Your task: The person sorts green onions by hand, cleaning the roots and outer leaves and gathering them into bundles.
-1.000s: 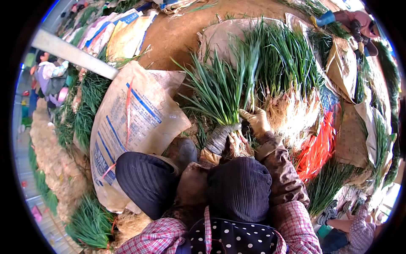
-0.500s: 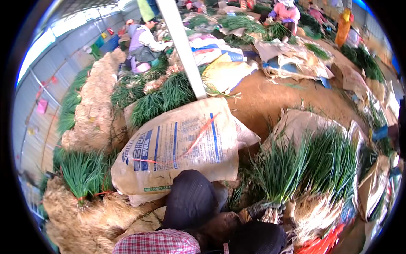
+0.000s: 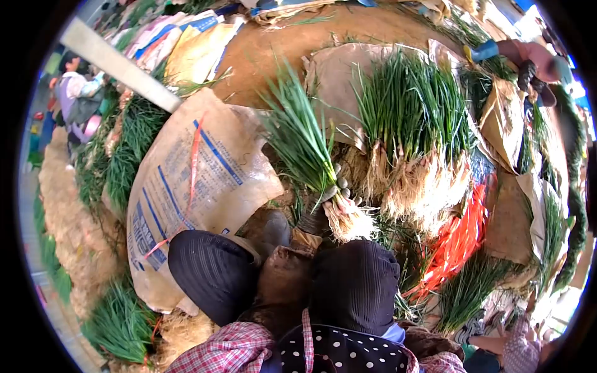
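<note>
My left hand [image 3: 336,190], in a dark grey glove, reaches out between my knees. Its fingers wrap round a bunch of green onions [image 3: 300,133], just above the pale roots. The leaves fan up and to the left, while the roots point down toward my right knee. Right beside it stands a row of green onions [image 3: 418,105] with thick, straw-coloured roots. Of my right arm only a brown sleeve [image 3: 429,340] shows at the bottom; the hand is out of sight.
A printed woven sack [image 3: 205,155] lies at left. Red plastic strips [image 3: 457,239] lie right of my knees. More onions [image 3: 121,323] are piled lower left. A white post [image 3: 121,65] stands at upper left. Other people work at left [image 3: 79,93], upper right [image 3: 538,65] and lower right [image 3: 521,345].
My view has swung down and to the right. My left hand was at the base of the onion row; now it holds a separate bunch in front of my knees.
</note>
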Demonstrator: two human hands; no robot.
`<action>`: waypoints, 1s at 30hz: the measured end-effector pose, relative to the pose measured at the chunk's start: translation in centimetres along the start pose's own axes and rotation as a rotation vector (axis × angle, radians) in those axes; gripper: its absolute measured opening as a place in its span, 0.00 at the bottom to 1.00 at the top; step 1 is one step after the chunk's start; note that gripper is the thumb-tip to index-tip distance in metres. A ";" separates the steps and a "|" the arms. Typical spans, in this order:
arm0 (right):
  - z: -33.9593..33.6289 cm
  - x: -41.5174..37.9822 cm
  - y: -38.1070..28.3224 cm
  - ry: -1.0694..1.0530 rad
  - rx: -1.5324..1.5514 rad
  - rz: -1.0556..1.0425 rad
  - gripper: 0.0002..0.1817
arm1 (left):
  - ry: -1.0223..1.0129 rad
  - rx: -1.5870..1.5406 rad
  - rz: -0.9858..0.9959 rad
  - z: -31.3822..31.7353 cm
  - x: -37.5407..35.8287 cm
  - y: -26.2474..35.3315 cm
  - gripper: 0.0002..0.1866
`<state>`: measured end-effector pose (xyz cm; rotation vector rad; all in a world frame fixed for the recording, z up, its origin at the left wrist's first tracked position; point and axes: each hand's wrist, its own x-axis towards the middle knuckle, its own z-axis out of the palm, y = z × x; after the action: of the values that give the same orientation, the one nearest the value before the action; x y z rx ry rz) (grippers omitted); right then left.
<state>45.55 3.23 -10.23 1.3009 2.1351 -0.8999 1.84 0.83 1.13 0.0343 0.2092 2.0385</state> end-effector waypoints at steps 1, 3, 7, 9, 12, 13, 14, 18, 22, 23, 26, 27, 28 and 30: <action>1.5 -1.2 1.8 -0.104 -0.152 -0.015 0.11 | 0.022 -0.010 -0.002 0.2 0.0 -0.2 0.28; 2.8 -1.2 3.4 -0.187 -0.454 -0.168 0.12 | 0.092 -0.012 -0.036 0.3 -0.2 -0.4 0.28; -7.2 7.9 -9.7 -0.044 -0.693 -0.317 0.14 | 0.234 0.020 -0.153 -1.0 -0.5 -0.7 0.26; -15.5 10.4 -20.1 0.301 -0.204 -0.411 0.15 | 0.309 0.099 -0.148 -0.3 -0.6 -1.1 0.21; -21.6 14.5 -30.0 0.494 -0.150 -0.307 0.23 | 0.406 0.104 -0.302 -2.5 -0.4 -1.1 0.16; -23.5 15.4 -33.0 0.456 -0.252 -0.197 0.26 | 0.468 0.155 -0.278 -1.2 -0.4 -0.9 0.11; -25.1 16.5 -35.0 0.328 -0.302 -0.041 0.24 | 0.472 0.190 -0.267 -0.6 -0.5 -0.8 0.11; -23.9 19.5 -32.3 0.520 -0.179 -0.205 0.15 | 0.124 -0.029 -0.503 -11.1 0.9 -0.6 0.17; -19.9 13.5 -27.5 0.570 -0.199 -0.594 0.10 | 0.270 0.509 -0.337 -9.9 0.9 -2.0 0.11; -18.7 12.1 -26.4 0.557 -0.302 -0.649 0.10 | 0.299 0.458 -0.350 -7.7 0.4 -2.2 0.12; -17.3 8.3 -24.9 0.467 -0.352 -0.856 0.10 | 0.343 0.325 -0.575 -4.6 0.0 -2.1 0.16; -18.0 7.2 -25.1 0.370 -0.178 -0.808 0.11 | 0.326 0.354 -0.565 -4.6 0.2 -2.1 0.15; -18.4 6.6 -25.2 0.274 -0.005 -0.756 0.12 | 0.309 0.383 -0.554 -4.6 0.4 -2.1 0.16; -18.1 9.3 -24.0 0.141 0.498 -0.682 0.16 | 0.336 0.375 -0.479 -4.5 0.2 -2.6 0.14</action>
<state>18.85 14.09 2.30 0.8322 2.6246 -1.7436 3.51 1.56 -3.69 -0.1156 0.7369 1.4949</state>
